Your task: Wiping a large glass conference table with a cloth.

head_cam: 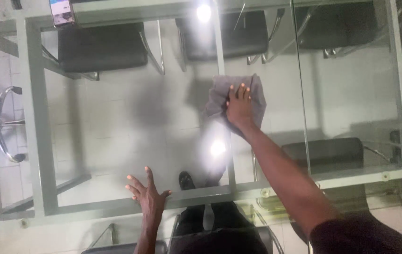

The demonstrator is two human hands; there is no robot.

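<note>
I look down through a glass tabletop [116, 122] on a grey metal frame. My right hand [238, 106] presses flat on a grey cloth [257, 96] lying on the glass near the middle, my arm stretched out over the table. My left hand [148, 193] rests on the glass near the table's front edge with its fingers spread, holding nothing.
A phone [62, 11] lies at the far left edge of the table. Black chairs [102, 47] with chrome legs stand under and around the table, one [325, 153] at the near right. Ceiling lights glare in the glass. White floor tiles show below.
</note>
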